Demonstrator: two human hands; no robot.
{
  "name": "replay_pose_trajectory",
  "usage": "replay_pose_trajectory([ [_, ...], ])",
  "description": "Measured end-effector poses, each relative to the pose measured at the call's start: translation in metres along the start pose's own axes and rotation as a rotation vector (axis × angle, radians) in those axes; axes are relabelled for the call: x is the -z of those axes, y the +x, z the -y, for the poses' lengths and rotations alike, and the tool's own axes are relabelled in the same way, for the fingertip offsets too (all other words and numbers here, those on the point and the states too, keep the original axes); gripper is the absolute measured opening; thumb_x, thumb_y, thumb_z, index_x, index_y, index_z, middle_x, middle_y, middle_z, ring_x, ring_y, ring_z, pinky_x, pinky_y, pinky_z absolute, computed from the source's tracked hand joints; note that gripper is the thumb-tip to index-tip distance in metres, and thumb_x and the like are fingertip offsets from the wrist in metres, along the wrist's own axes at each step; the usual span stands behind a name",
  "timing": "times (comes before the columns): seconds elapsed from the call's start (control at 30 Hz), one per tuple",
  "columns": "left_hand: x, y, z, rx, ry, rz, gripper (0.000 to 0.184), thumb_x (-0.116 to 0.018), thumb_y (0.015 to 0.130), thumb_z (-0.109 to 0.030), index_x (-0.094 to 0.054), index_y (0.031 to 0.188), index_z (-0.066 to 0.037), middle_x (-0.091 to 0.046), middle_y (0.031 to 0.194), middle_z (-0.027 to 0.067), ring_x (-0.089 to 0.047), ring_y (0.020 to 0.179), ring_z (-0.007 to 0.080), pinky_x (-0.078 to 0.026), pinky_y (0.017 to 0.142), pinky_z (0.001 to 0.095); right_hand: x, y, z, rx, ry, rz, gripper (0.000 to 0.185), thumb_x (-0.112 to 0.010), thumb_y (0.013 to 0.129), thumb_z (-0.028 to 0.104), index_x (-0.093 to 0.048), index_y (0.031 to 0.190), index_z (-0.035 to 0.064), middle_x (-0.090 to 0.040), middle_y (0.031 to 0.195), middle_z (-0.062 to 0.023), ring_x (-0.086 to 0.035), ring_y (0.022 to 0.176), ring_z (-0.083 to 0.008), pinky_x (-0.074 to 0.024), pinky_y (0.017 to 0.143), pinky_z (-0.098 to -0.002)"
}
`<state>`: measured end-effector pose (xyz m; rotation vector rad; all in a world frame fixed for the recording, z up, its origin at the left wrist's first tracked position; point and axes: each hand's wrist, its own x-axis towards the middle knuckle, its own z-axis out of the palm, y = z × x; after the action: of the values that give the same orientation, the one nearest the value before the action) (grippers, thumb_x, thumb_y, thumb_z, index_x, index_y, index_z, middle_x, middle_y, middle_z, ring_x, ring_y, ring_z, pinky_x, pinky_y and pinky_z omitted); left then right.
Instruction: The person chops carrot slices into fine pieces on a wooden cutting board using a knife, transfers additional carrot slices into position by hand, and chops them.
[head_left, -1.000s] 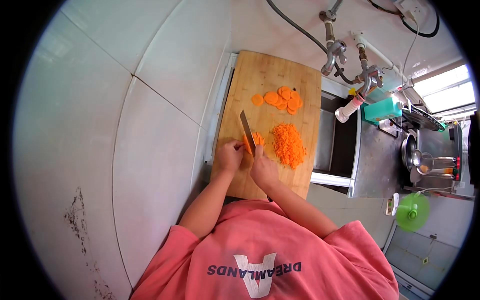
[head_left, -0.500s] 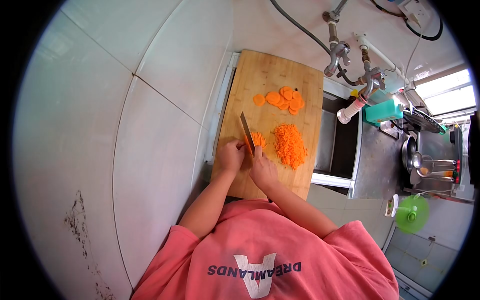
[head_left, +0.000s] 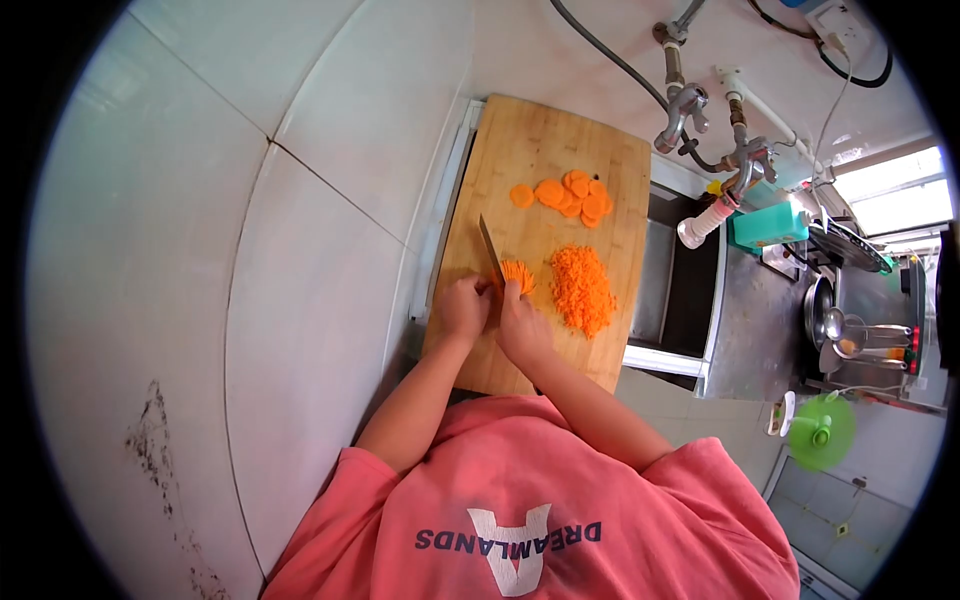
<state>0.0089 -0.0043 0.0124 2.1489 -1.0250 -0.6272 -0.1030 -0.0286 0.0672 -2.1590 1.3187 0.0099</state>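
Observation:
My right hand [head_left: 523, 325] grips a kitchen knife [head_left: 489, 243], its blade slanting up and to the left over the wooden cutting board [head_left: 540, 128]. Left of the blade, the curled fingers of my left hand [head_left: 464, 308] sit close to the knife. Whatever is under those fingers is hidden. Thin carrot strips [head_left: 518, 274] lie against the right side of the blade. Farther right is a heap of finely cut carrot [head_left: 582, 290]. Several round carrot slices [head_left: 577, 194] overlap toward the far side of the board, with a single slice [head_left: 522, 196] apart on their left.
The board lies across a sink [head_left: 652, 285], with a tiled wall [head_left: 320, 270] close on the left. Taps [head_left: 685, 118] hang over the far right. A steel counter [head_left: 745, 330] holds a teal container [head_left: 770, 226], a pan [head_left: 818, 308] and ladles [head_left: 870, 340].
The view has shifted slightly. My right hand and the knife have moved a little up and left relative to the board, and more carrot strips show beside the blade.

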Motion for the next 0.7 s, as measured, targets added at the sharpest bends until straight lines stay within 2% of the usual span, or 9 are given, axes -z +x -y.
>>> replay_pose_trajectory([
  [0.17, 0.0, -0.001, -0.002, -0.016, -0.021, -0.015, 0.01, -0.067, 0.074, -0.013, -0.069, 0.079, -0.005, -0.067, 0.076, 0.0134, -0.066, 0.07, 0.0295, -0.052, 0.065, 0.0368, 0.0, -0.001, 0.0, -0.051, 0.09, -0.085, 0.041, -0.055, 0.073, 0.003, -0.033, 0.107, 0.002, -0.059, 0.081, -0.0282, -0.06, 0.071, -0.0447, -0.0484, 0.06, -0.0514],
  [0.23, 0.0, -0.001, -0.002, -0.007, -0.032, -0.02, 0.009, -0.068, 0.073, -0.013, -0.069, 0.079, -0.005, -0.067, 0.076, 0.0134, -0.066, 0.07, 0.0293, -0.052, 0.065, 0.0365, 0.003, -0.002, -0.001, -0.108, 0.135, -0.055, 0.055, -0.069, 0.073, 0.025, -0.033, 0.109, 0.004, -0.059, 0.094, -0.0276, -0.061, 0.075, -0.0433, -0.0501, 0.063, -0.0484],
  [0.27, 0.001, 0.0, -0.003, 0.001, -0.038, -0.013, 0.01, -0.068, 0.073, -0.012, -0.069, 0.079, -0.005, -0.067, 0.076, 0.0134, -0.066, 0.071, 0.0291, -0.052, 0.065, 0.0362, 0.003, -0.002, -0.003, -0.106, 0.136, -0.055, 0.055, -0.069, 0.073, 0.025, -0.033, 0.109, 0.004, -0.059, 0.094, -0.0276, -0.061, 0.075, -0.0433, -0.0501, 0.063, -0.0484],
  [0.37, 0.0, -0.001, -0.002, 0.017, -0.056, -0.007, 0.01, -0.068, 0.073, -0.012, -0.069, 0.08, -0.004, -0.068, 0.077, 0.0134, -0.066, 0.071, 0.0286, -0.052, 0.065, 0.0358, 0.002, -0.005, -0.008, -0.103, 0.091, -0.022, 0.057, -0.07, 0.072, 0.023, -0.033, 0.11, 0.003, -0.059, 0.094, -0.0263, -0.061, 0.077, -0.0435, -0.0499, 0.064, -0.0483],
  [0.47, 0.0, -0.001, -0.002, 0.022, -0.064, -0.012, 0.011, -0.068, 0.073, -0.012, -0.069, 0.081, -0.004, -0.068, 0.077, 0.0134, -0.066, 0.071, 0.0281, -0.052, 0.065, 0.0353, 0.005, -0.008, -0.007, -0.056, 0.042, -0.012, 0.052, -0.068, 0.072, 0.015, -0.033, 0.11, 0.0022, -0.059, 0.094, -0.0256, -0.061, 0.079, -0.0431, -0.0499, 0.065, -0.0484],
  [0.53, 0.0, -0.001, 0.0, 0.02, -0.062, -0.015, 0.011, -0.067, 0.073, -0.012, -0.07, 0.081, -0.004, -0.068, 0.077, 0.0135, -0.067, 0.071, 0.0279, -0.052, 0.065, 0.0351, 0.005, -0.009, -0.007, -0.043, 0.003, 0.016, 0.046, -0.062, 0.073, 0.008, -0.034, 0.109, 0.0023, -0.059, 0.095, -0.0249, -0.061, 0.079, -0.0428, -0.0499, 0.065, -0.0487],
  [0.7, -0.003, -0.001, 0.003, 0.021, -0.052, -0.038, 0.011, -0.066, 0.073, -0.01, -0.07, 0.081, -0.005, -0.068, 0.077, 0.0139, -0.067, 0.07, 0.0274, -0.052, 0.065, 0.035, 0.001, -0.009, -0.006, -0.026, -0.002, 0.011, 0.044, -0.058, 0.073, 0.003, -0.034, 0.11, 0.0023, -0.059, 0.093, -0.024, -0.062, 0.078, -0.0419, -0.0501, 0.065, -0.0486],
])
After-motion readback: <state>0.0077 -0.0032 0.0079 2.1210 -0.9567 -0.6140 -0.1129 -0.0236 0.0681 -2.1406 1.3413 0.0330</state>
